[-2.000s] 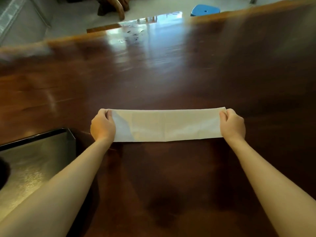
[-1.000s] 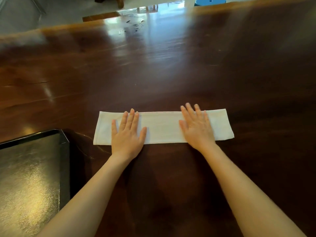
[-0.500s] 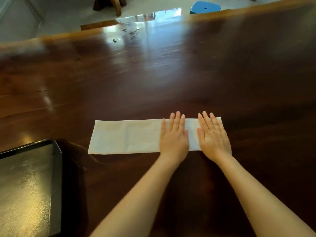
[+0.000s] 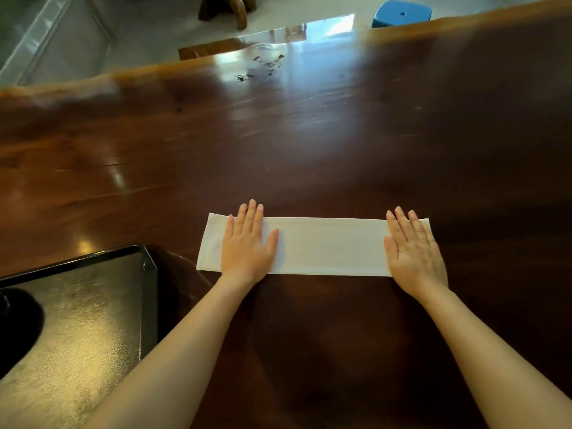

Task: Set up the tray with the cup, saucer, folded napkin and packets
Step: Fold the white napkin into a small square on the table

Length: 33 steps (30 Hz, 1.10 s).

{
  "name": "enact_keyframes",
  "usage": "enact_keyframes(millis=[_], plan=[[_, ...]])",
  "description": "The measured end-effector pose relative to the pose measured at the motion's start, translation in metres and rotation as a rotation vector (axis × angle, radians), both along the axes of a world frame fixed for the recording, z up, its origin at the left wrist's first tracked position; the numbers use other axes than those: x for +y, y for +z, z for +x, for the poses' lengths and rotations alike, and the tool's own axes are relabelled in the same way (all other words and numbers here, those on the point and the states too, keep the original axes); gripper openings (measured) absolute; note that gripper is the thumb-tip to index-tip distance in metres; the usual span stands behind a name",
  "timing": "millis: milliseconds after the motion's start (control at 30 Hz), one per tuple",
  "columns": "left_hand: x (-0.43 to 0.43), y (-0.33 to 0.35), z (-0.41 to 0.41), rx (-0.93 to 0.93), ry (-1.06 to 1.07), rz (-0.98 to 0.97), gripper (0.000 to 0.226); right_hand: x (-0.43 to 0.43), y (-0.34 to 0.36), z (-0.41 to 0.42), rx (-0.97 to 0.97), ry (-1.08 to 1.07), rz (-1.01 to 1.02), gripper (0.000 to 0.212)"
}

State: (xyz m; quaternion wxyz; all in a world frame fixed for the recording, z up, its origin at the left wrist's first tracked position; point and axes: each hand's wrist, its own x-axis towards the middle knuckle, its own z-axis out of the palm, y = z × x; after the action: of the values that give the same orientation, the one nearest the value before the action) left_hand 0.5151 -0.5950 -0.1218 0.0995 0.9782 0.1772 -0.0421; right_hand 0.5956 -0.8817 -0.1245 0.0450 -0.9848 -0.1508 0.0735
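A white napkin [image 4: 328,247], folded into a long narrow strip, lies flat on the dark wooden table [image 4: 278,144]. My left hand [image 4: 247,243] presses palm-down on its left part, fingers together and flat. My right hand [image 4: 413,249] presses palm-down on its right end in the same way. A black tray [image 4: 148,267] sits at the lower left, just left of my left forearm. A dark round object [image 4: 15,320] shows at the tray's left edge, mostly cut off. No cup, saucer or packets can be made out.
The table's far edge [image 4: 278,54] runs across the top. Beyond it stand a blue stool [image 4: 400,13] and a wooden piece of furniture [image 4: 229,7] on a pale floor.
Both hands first held the strip's ends, then laid flat on it. They slid together to the right end, and now my left hand has swept back to the left part.
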Motion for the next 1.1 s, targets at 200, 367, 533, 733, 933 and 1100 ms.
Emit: enact_keyframes(millis=[200, 367, 533, 733, 933, 1100], plan=[[0.014, -0.002, -0.005, -0.023, 0.059, -0.005, 0.066, -0.002, -0.001, 0.001, 0.018, -0.002, 0.01, 0.052], [0.016, -0.007, -0.004, 0.007, 0.05, -0.003, 0.067, -0.012, 0.017, 0.004, 0.119, 0.017, 0.358, 0.054], [-0.004, 0.007, -0.002, -0.011, -0.007, 0.059, 0.063, -0.036, 0.032, -0.038, -0.158, -0.404, 0.421, 0.046], [-0.088, 0.004, 0.0, -0.062, -0.37, 0.003, 0.069, -0.031, 0.048, -0.037, 0.149, -0.714, 0.502, 0.053], [-0.087, -0.007, -0.003, -0.038, -0.368, 0.023, 0.063, -0.024, 0.053, -0.022, 0.33, -0.857, 0.599, 0.045], [-0.087, -0.006, -0.003, -0.024, -0.36, 0.026, 0.06, -0.005, 0.054, -0.032, 0.254, -0.858, 0.983, 0.02]])
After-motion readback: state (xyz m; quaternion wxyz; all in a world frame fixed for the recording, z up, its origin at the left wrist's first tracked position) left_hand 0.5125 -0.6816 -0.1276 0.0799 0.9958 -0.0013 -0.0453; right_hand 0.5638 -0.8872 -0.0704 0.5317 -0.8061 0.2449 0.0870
